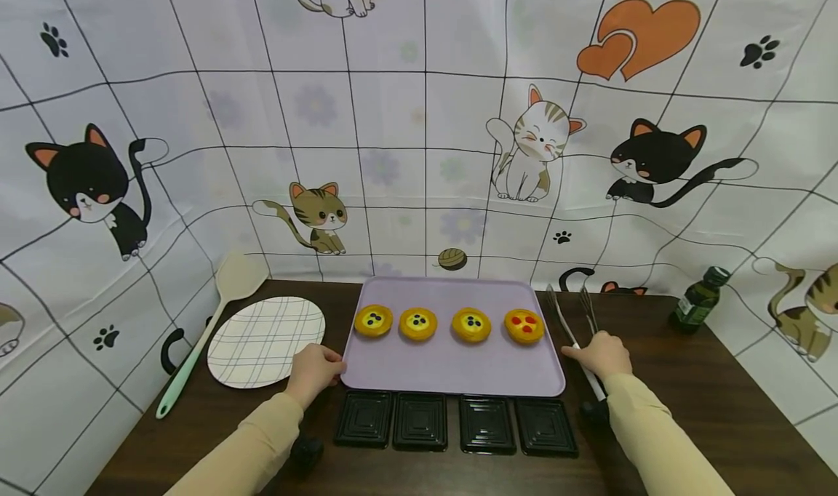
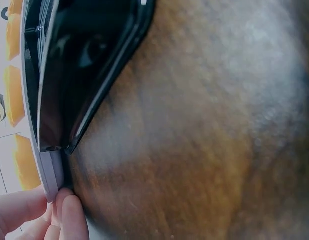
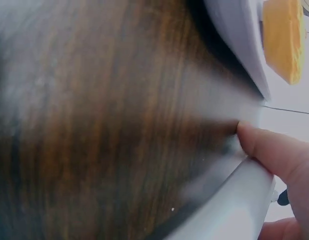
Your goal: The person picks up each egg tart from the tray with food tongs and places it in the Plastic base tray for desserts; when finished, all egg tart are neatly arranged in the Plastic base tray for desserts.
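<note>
A lilac tray [image 1: 452,377] lies flat on the table with several round yellow tarts [image 1: 417,324] in a row; three carry dark dots and the rightmost tart [image 1: 524,326] red ones. My left hand [image 1: 316,372] is at the tray's left edge. In the left wrist view its thumb and fingers pinch the rim [image 2: 50,175]. Right of the tray, my right hand [image 1: 604,354] grips a pair of tongs [image 1: 564,321] with metal ends pointing away from me. The white handle [image 3: 229,205] shows under the thumb in the right wrist view; the other fingers are mostly hidden.
Several black square dishes [image 1: 487,425] line the tray's near side. To the left are a round checked plate [image 1: 262,343] and a spatula [image 1: 238,278] with a green handle. A green bottle [image 1: 700,303] stands at the back right, near the cat-patterned wall covering [image 1: 393,118].
</note>
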The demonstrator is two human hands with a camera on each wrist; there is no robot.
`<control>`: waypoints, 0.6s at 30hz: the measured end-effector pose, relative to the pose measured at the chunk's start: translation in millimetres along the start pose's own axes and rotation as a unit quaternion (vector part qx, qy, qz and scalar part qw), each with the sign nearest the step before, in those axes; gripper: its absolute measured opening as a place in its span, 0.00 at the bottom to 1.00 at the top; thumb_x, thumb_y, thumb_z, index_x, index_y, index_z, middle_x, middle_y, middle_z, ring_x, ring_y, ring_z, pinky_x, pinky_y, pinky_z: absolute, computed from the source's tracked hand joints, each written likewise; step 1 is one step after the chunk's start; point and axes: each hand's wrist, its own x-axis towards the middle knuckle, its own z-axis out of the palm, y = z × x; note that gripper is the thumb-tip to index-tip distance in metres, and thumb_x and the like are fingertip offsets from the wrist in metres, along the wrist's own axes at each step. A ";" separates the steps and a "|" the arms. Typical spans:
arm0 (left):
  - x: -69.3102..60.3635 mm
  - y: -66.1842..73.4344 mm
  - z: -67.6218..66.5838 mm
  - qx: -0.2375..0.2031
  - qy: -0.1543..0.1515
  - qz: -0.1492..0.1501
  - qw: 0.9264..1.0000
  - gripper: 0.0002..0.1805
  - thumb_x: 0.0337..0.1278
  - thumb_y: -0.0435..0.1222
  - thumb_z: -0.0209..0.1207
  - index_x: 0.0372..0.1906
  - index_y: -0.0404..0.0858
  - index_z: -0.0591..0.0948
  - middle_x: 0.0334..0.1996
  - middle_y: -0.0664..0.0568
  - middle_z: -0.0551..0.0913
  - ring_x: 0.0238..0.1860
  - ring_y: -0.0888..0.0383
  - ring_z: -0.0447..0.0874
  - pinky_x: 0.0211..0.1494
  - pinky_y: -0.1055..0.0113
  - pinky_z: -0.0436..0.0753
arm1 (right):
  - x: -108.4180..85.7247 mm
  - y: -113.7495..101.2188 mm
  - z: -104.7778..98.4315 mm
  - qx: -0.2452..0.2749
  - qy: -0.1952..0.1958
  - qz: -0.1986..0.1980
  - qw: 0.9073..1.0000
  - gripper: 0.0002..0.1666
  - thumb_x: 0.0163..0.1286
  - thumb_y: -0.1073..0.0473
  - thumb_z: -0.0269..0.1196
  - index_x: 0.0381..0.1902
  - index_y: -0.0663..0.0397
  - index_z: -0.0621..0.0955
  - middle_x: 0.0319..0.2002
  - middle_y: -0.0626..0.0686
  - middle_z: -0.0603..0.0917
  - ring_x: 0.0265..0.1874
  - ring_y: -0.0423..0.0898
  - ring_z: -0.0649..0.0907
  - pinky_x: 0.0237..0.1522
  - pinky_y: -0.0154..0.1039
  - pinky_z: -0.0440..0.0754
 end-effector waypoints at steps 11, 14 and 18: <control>-1.8 1.7 -1.5 0.002 -0.003 0.006 1.000 0.08 0.51 0.29 0.62 0.32 0.24 0.83 0.24 0.45 0.84 0.20 0.58 0.82 0.27 0.65 0.83 | -3.6 19.1 -8.4 0.036 0.009 0.020 0.999 0.48 0.58 0.44 0.61 0.57 0.83 0.62 0.47 0.80 0.72 0.41 0.69 0.77 0.40 0.60 0.77; -1.0 1.2 -0.9 -0.001 -0.005 0.009 1.000 0.08 0.51 0.29 0.62 0.32 0.24 0.83 0.24 0.45 0.84 0.21 0.58 0.82 0.27 0.65 0.83 | -6.7 30.5 -9.5 0.032 0.014 0.030 0.999 0.50 0.59 0.40 0.59 0.61 0.79 0.60 0.47 0.77 0.74 0.36 0.63 0.79 0.33 0.56 0.78; 0.2 0.2 -1.2 0.002 -0.006 0.008 1.000 0.09 0.51 0.29 0.62 0.33 0.24 0.83 0.24 0.45 0.84 0.20 0.58 0.82 0.28 0.64 0.84 | -13.7 43.8 -13.2 0.034 0.039 0.006 0.999 0.48 0.59 0.39 0.59 0.60 0.76 0.62 0.42 0.75 0.77 0.28 0.57 0.80 0.27 0.51 0.77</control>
